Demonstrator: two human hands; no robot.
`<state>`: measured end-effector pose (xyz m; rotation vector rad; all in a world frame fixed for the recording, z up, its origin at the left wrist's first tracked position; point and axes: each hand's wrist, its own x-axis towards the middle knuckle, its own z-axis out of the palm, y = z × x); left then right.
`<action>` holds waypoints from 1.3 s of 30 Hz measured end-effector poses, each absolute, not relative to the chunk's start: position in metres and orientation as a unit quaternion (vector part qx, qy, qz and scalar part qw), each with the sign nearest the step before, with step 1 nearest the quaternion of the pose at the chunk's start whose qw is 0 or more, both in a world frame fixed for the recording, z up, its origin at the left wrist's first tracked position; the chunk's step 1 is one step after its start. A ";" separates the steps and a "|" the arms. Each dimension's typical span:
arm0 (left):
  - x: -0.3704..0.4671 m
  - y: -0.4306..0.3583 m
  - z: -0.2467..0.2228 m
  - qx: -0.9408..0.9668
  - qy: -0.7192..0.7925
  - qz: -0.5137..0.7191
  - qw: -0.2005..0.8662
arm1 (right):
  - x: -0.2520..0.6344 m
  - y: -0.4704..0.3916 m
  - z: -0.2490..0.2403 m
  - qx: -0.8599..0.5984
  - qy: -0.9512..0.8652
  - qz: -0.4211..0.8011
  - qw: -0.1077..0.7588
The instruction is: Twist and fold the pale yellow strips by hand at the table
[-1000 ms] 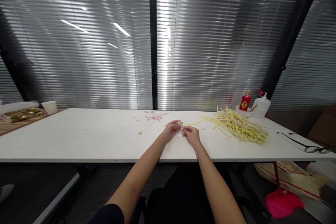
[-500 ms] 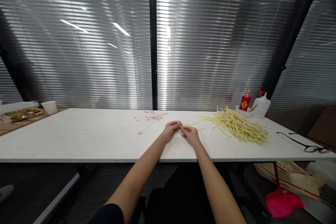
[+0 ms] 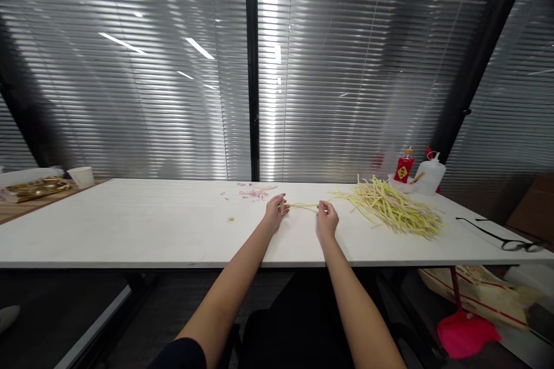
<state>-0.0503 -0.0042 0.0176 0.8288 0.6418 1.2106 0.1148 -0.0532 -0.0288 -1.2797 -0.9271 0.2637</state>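
A thin pale-yellow vegetable stalk (image 3: 303,205) stretches level between my two hands, a little above or on the white table. My left hand (image 3: 276,212) is closed around its left end, with a pale bit showing by the fingers. My right hand (image 3: 328,220) pinches the other end between thumb and fingertips. To the right lies a loose heap of similar yellow stalks (image 3: 392,207), some ends reaching toward my right hand. Small pinkish-purple peelings (image 3: 256,192) are scattered beyond my left hand.
Behind the heap stand a red-labelled bottle (image 3: 404,168), a pale bowl (image 3: 400,185) and a white plastic jug (image 3: 431,176). Eyeglasses (image 3: 515,245) lie at the right edge. A paper cup (image 3: 82,176) and gold packets (image 3: 37,187) sit far left. A brown spot (image 3: 231,219) marks the table.
My hands were close together over the stalk. They have moved apart, the right one to the right and the left slightly left, and the stalk now spans between them.
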 end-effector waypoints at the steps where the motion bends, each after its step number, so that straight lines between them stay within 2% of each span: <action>1: -0.051 -0.003 0.017 0.366 0.303 0.532 0.701 | 0.117 -0.054 -0.029 -0.594 -0.399 0.090 0.692; 5: -0.050 0.001 0.014 0.341 0.312 0.485 0.742 | 0.118 -0.054 -0.028 -0.635 -0.408 0.039 0.655; 9: -0.049 0.000 0.015 0.327 0.276 0.466 0.775 | 0.113 -0.054 -0.028 -0.652 -0.517 0.003 0.554; 12: -0.050 -0.002 0.016 0.330 0.258 0.450 0.789 | 0.111 -0.053 -0.028 -0.655 -0.550 0.014 0.518; 18: -0.047 -0.004 0.014 0.358 0.214 0.447 0.791 | 0.101 -0.064 -0.017 -0.608 -0.597 0.064 0.519; 26: -0.035 -0.012 0.010 0.415 0.139 0.491 0.753 | 0.089 -0.077 -0.005 -0.547 -0.687 0.067 0.473; 31: -0.035 -0.021 0.010 0.473 0.118 0.442 0.753 | 0.088 -0.075 -0.007 -0.512 -0.702 0.072 0.490; 35: -0.036 -0.026 0.011 0.502 0.113 0.400 0.758 | 0.087 -0.077 -0.005 -0.532 -0.694 0.052 0.482; 39: -0.037 -0.024 0.008 0.520 0.148 0.410 0.735 | 0.088 -0.078 -0.005 -0.579 -0.640 0.023 0.504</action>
